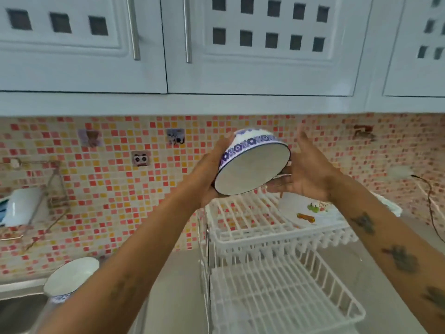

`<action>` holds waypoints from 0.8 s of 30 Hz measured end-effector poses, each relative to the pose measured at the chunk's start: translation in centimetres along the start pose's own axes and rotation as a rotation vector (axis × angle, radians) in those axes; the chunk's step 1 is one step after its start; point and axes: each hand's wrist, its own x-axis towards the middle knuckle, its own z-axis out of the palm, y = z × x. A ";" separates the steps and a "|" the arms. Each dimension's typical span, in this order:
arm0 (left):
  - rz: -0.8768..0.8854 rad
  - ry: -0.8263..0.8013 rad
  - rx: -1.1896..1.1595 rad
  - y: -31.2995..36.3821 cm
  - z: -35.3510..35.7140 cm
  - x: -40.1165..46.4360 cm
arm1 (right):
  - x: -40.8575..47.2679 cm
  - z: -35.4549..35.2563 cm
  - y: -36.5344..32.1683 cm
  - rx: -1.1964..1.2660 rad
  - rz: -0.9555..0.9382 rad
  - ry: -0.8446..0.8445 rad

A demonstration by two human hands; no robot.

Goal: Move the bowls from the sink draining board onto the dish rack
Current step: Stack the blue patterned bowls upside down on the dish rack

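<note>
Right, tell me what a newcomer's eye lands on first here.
The blue-patterned bowl, held tilted in mid-air between the left hand and right hand, above the white dish rack. Then the pink-and-orange mosaic wall behind, and a second bowl at lower left.

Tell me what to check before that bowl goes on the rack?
1. Grip: left hand cups the bowl; right hand is open beside it, touching only near the rim. Ok, though mostly one-handed.
2. Bowl position: tilted, held above the rack. Ok.
3. Top shelf space: bare wires on the left; a plate fills the right. Ok.
4. Bowl dry or wet: cannot tell.
5. Bowls left: one more sits by the sink. Not ok yet.
</note>
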 end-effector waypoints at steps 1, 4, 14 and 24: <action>0.054 0.040 0.156 -0.5 0.3 0.5 | 1.1 -0.7 0.1 0.010 0.093 -0.052; 0.134 0.119 0.498 -2.6 1.0 1.8 | 3.8 -1.6 1.6 -0.045 0.238 -0.153; 0.044 -0.003 1.065 -5.7 1.9 3.4 | 6.7 -3.6 4.8 -0.296 0.353 -0.202; -0.025 -0.045 1.275 -6.1 2.1 3.3 | 6.7 -4.2 5.6 -0.469 0.271 -0.204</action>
